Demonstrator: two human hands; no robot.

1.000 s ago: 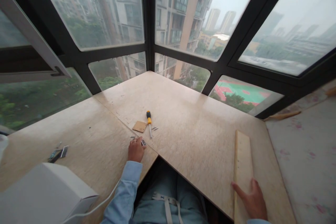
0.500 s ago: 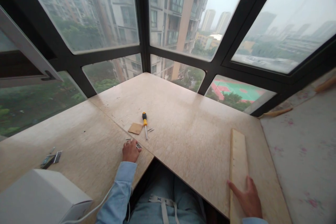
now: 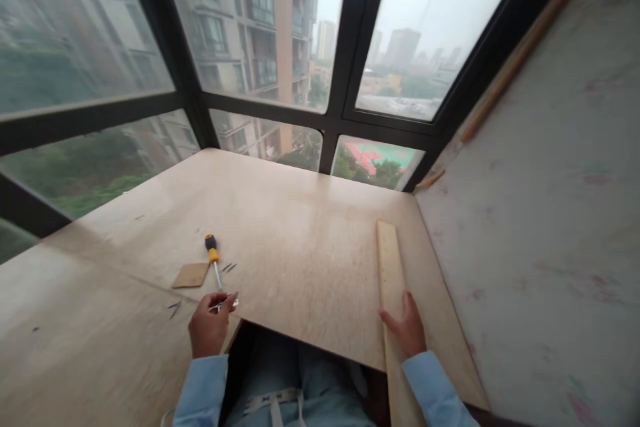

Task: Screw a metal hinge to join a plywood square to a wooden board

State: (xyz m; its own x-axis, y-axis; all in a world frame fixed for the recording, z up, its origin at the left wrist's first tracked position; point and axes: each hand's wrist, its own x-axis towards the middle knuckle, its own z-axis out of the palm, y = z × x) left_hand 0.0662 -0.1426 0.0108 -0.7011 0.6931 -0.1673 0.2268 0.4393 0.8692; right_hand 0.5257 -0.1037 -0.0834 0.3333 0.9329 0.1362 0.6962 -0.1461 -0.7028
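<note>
My left hand (image 3: 209, 325) is closed in a pinch on a small shiny metal piece (image 3: 234, 301), whose exact kind I cannot make out. My right hand (image 3: 406, 328) grips a long pale wooden board (image 3: 393, 257), with the thumb on its left edge and the fingers on its right. The board lies along the tabletop, its near end reaching past the front edge. Just beyond my left hand is a screwdriver (image 3: 213, 257) with a black and yellow handle. A small square brown piece (image 3: 191, 275) lies beside it.
Screws (image 3: 229, 267) lie right of the screwdriver, and more screws (image 3: 175, 309) rest left of my left hand. The tabletop (image 3: 300, 240) has a cut-out front edge at my lap. Windows border its far sides; a papered wall (image 3: 525, 227) stands at the right.
The view has turned right, and the white box at the left has gone out of sight. My left hand has lifted the metal piece off the tabletop. My right hand remains on the board.
</note>
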